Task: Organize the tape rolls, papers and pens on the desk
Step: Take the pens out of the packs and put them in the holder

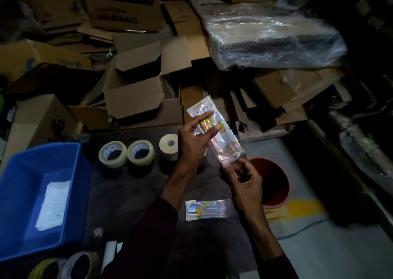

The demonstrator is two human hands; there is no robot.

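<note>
Both hands hold a clear pen packet above the dark desk. My left hand has its fingers round the packet's upper half; my right hand pinches its lower end. A second pen packet lies flat on the desk beneath my arms. Two clear tape rolls and a beige roll stand in a row at the desk's far side. White papers lie inside a blue bin at the left.
More tape rolls sit at the desk's near edge beside a white paper roll. Open cardboard boxes pile up behind the desk. A red bucket stands on the floor to the right. A plastic-wrapped bundle lies at the back right.
</note>
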